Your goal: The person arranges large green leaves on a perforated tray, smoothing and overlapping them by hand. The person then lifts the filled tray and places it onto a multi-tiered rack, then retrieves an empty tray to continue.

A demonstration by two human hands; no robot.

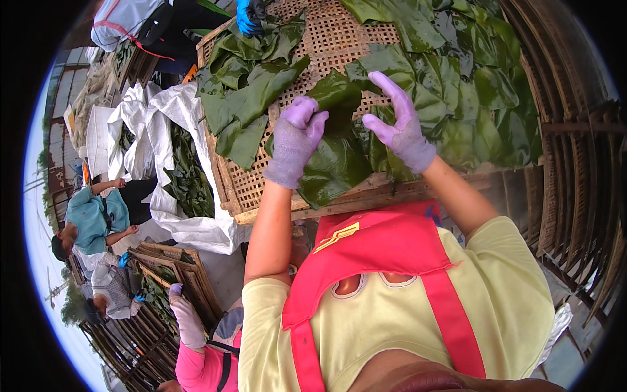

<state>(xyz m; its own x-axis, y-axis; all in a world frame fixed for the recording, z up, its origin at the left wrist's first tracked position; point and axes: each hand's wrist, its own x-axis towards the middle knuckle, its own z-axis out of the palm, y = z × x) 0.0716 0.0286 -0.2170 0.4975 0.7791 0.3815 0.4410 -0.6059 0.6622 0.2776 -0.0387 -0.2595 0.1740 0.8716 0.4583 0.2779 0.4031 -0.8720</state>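
Observation:
My left hand, in a lilac-coated glove, has its fingers curled at the edge of a wet green kelp sheet. The sheet's upper part is raised and folded beside the fingers, and its lower end hangs over the front rim of a woven bamboo tray. My right hand, gloved alike, is held above overlapping kelp sheets, thumb and forefinger apart with nothing between them. To the left on the tray lies a loose heap of kelp.
A blue-gloved hand of another person reaches the tray's far left. White sacks hold more kelp. Several people work at left near stacked trays. On the right stands a rack of slatted trays.

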